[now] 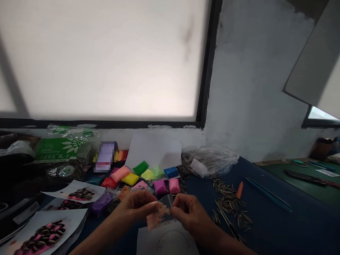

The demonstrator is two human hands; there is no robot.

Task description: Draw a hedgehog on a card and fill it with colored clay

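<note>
Between my two hands is a small clear plastic bag (160, 216) with peach-orange clay-like material in it. My left hand (140, 205) pinches the bag's left side, thumb along its front. The fingers of my right hand (186, 209) are closed on its upper right edge. Below the bag lies a white sheet of paper (166, 241) with a faint curved pencil line. Just beyond my hands sit a magenta clay packet (160, 187) and a pink clay packet (174, 185). A purple clay packet (102, 202) is left of my left forearm.
Loose sunflower seeds (228, 198), an orange stick (239, 190), metal tweezers (228, 221) and a blue pen-like tool (268, 194) lie at right. Seed-decorated paper pieces (44, 230) are at left. Behind stand a green seed bag (66, 147) and a clear bag of seeds (209, 161).
</note>
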